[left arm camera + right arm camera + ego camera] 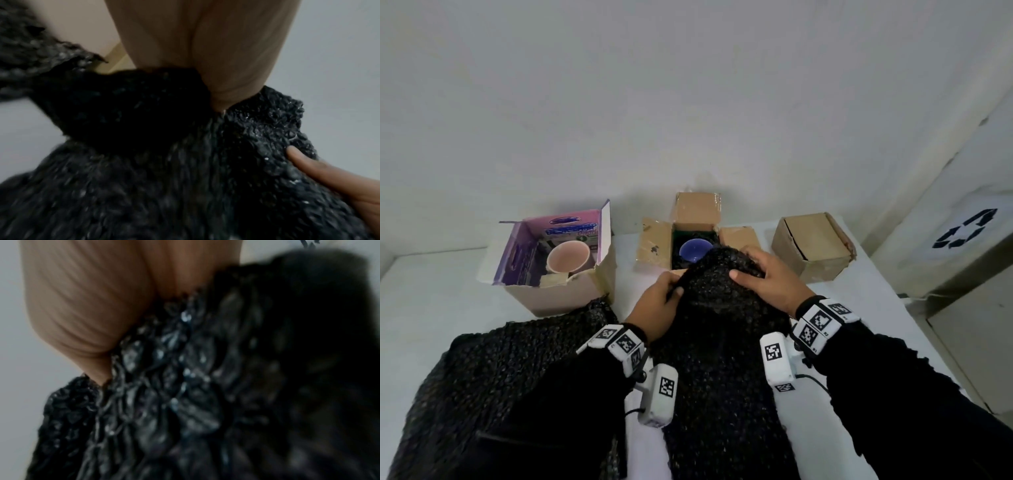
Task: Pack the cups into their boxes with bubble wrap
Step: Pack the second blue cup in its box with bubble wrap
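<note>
Our fingers (pixel 748 270) pinching crinkly black bubble wrap (pixel 717 301), we risk snagging the open brown cardboard box (pixel 655 245) beyond them.

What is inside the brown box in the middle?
Inside the open brown cardboard box sits a round blue cup on dark padding. The black bubble wrap, held by both hands, covers the box's near side.

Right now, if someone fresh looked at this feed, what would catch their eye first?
Both hands, the left hand and right hand, grip a black bubble wrap sheet bunched at table centre. Behind it, a blue cup sits in an open brown box; a pink cup sits in the purple box on the left.
</note>
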